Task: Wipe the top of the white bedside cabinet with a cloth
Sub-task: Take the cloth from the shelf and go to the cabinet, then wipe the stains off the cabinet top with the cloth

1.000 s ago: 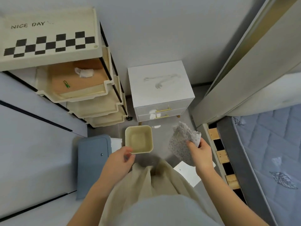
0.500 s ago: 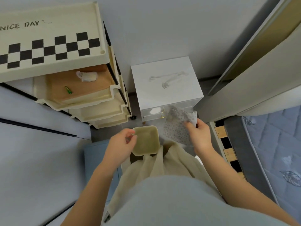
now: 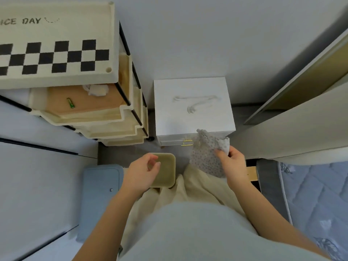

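The white bedside cabinet stands against the wall ahead, with a pale smeared streak across its top. My right hand grips a grey dotted cloth, which hangs in front of the cabinet's drawers and gold handles. My left hand holds a small square beige container by its left rim, low over the floor in front of the cabinet. Both hands are short of the cabinet top.
A cream tiered cart with a checkered top and open trays stands left of the cabinet. A blue-grey lidded box sits on the floor at left. A bed with a blue quilted mattress fills the right. A white panel leans at right.
I have come closer to the cabinet, which now looks larger. The cloth in my right hand has risen in front of the drawers, and the container has moved forward with my left hand.
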